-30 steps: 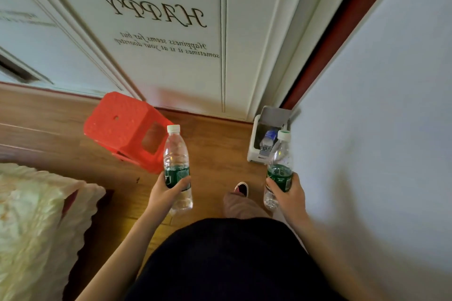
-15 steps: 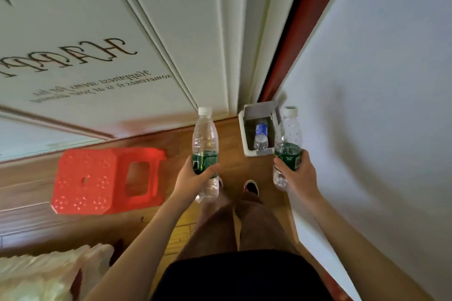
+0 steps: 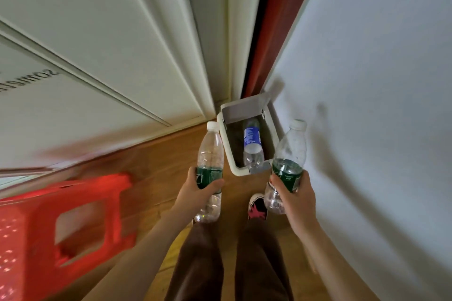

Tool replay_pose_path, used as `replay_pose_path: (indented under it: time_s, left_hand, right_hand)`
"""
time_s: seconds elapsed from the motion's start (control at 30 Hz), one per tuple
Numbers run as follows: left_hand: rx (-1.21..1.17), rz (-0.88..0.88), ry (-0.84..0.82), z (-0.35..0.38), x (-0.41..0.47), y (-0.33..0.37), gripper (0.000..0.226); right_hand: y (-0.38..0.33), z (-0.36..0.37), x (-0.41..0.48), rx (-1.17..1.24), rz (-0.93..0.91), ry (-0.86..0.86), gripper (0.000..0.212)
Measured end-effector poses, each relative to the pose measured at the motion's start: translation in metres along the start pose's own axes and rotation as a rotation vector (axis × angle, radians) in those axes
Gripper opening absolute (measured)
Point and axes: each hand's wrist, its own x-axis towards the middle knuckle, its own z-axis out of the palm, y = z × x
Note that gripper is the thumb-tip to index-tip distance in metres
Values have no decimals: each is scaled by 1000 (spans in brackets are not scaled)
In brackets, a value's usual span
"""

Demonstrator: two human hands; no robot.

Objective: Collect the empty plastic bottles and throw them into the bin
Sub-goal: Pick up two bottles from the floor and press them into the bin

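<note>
My left hand [image 3: 195,190] grips a clear empty bottle [image 3: 210,151] with a green label and white cap, held upright just left of the bin. My right hand [image 3: 297,197] grips a second green-label bottle [image 3: 291,146], tilted slightly, at the bin's right front corner. The small white bin [image 3: 226,144] stands on the wooden floor in the corner, its lid raised against the wall. Inside it lies a clear bottle with a blue label [image 3: 252,140].
A red plastic stool [image 3: 61,225] stands on the floor at the left. White wardrobe doors [image 3: 110,56] run behind the bin, a pale wall [image 3: 379,105] closes the right side. My legs and a shoe [image 3: 256,206] are just before the bin.
I have stepped closer to the bin, which now looms larger between both bottles. The stool has slid to the lower left of view. Both hands keep their bottles.
</note>
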Motion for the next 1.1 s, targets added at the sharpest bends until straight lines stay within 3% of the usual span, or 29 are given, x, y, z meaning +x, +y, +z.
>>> replay_pose_path:
  time_s: [0.17,0.37,0.67,0.8,0.97,1.1]
  left_hand:
    - [-17,-31,3,59,90,-27,61]
    - [-4,-86,43,100,139,-52,65]
    - [8,-19,3,121,149,-22,65]
    - [-27,16,119,120,149,-17,59]
    - [-11,25,227,104,140,-36,52]
    - [-3,-2,220,93,136,-56,53]
  right_hand:
    - [46,19,72,1,-52,-47,44]
    - [75,28,115,2,-56,-121,42]
    - [76,13,139,-26,-21,-135,34]
    - [68,19,143,10,-18,-152,33]
    - [65,46,144,4,41,-360,40]
    - [70,66,149,14,79,-382,35]
